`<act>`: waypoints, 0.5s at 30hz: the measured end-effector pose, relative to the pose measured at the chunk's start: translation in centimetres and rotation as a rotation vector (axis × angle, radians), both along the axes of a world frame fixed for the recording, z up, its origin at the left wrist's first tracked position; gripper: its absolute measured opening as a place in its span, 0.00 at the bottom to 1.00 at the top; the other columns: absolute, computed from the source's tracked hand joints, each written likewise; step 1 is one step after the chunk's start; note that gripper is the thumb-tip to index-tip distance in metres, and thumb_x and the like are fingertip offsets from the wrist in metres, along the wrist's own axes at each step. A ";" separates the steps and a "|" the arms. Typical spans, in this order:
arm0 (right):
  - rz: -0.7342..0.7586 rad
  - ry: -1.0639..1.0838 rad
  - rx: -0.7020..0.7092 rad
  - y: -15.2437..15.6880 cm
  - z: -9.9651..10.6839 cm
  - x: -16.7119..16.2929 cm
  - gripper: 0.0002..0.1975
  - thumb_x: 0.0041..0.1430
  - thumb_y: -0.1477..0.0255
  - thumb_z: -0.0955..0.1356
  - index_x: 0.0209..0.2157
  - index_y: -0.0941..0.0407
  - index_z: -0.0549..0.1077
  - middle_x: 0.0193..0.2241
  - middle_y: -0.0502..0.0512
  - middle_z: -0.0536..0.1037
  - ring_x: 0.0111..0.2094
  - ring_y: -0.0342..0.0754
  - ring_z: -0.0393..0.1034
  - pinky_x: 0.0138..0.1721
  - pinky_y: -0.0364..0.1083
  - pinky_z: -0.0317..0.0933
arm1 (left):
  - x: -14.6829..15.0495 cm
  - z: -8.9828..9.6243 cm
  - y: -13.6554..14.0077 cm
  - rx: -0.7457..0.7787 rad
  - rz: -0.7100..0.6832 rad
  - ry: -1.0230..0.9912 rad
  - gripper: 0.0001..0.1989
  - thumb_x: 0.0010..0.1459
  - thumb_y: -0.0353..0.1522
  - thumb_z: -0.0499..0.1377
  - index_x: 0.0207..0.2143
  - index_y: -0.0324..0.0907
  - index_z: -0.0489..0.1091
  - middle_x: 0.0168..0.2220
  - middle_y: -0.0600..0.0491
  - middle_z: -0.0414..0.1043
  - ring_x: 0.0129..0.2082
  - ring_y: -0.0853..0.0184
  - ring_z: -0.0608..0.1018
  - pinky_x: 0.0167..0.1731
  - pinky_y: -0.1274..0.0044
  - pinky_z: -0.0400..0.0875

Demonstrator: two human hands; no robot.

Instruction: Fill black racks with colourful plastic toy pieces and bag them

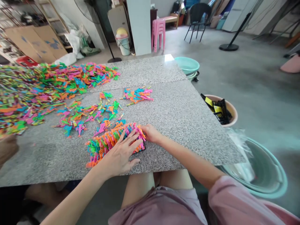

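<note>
A tightly packed row of small bright plastic toys (110, 140) in pink, orange, green and blue stands in a black tray (142, 150), of which only the near right edge shows. My left hand (120, 154) lies across the right half of the row, fingers spread over the toys' tops and thumb out toward me. At the row's right end, my right hand (150, 132) has its fingers bent against an orange toy; its fingertips are partly hidden. Loose toys (93, 115) lie scattered just beyond the tray, some with yellowish stick-like ends.
A big heap of similar toys (53, 87) covers the left of the stone table (173, 109), with a smaller pile (138, 94) farther right. Another person's hand (8, 148) is at the left edge. A pink basin (232, 109) with black trays and green tubs (269, 168) stand right of the table.
</note>
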State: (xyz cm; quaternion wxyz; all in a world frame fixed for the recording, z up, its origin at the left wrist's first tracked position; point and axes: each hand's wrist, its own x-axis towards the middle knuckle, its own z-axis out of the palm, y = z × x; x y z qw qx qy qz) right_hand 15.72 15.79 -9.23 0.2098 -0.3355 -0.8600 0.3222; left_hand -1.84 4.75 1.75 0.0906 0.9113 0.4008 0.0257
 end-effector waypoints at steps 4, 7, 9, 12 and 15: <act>-0.092 0.000 -0.012 -1.1 0.4 0.0 0.07 0.57 0.76 0.67 0.38 0.58 0.75 0.29 0.53 0.79 0.30 0.46 0.71 0.32 0.40 0.55 | 0.2 0.4 0.2 0.032 -0.014 0.028 0.28 0.58 0.31 0.61 0.60 0.39 0.60 0.63 0.40 0.61 0.68 0.48 0.56 0.63 0.49 0.52; -0.207 0.090 -0.007 -3.9 -0.1 2.3 0.07 0.54 0.79 0.67 0.36 0.57 0.75 0.31 0.53 0.78 0.33 0.46 0.70 0.36 0.41 0.58 | 2.0 1.3 -0.4 0.083 -0.111 0.051 0.20 0.61 0.31 0.60 0.56 0.41 0.65 0.60 0.43 0.67 0.67 0.51 0.58 0.64 0.51 0.52; -0.299 0.133 -0.011 -6.7 -0.4 5.1 0.08 0.51 0.81 0.68 0.33 0.56 0.75 0.30 0.52 0.78 0.34 0.46 0.70 0.38 0.42 0.60 | 4.0 1.4 -1.3 0.132 -0.194 0.053 0.15 0.64 0.31 0.56 0.52 0.42 0.68 0.58 0.45 0.69 0.67 0.52 0.59 0.65 0.51 0.48; -0.453 0.126 -0.027 -10.6 -0.5 9.2 0.08 0.51 0.81 0.68 0.30 0.55 0.75 0.29 0.51 0.77 0.35 0.47 0.69 0.39 0.43 0.61 | 6.9 0.6 -2.9 0.221 -0.296 0.023 0.15 0.66 0.29 0.52 0.53 0.42 0.69 0.59 0.47 0.69 0.66 0.54 0.60 0.66 0.54 0.48; -0.497 0.050 -0.004 -12.4 -0.3 11.0 0.08 0.52 0.81 0.67 0.33 0.55 0.74 0.31 0.52 0.77 0.37 0.47 0.68 0.39 0.43 0.61 | 8.1 -0.9 -3.7 0.286 -0.375 -0.023 0.17 0.66 0.28 0.50 0.55 0.40 0.68 0.59 0.45 0.69 0.65 0.54 0.62 0.66 0.58 0.51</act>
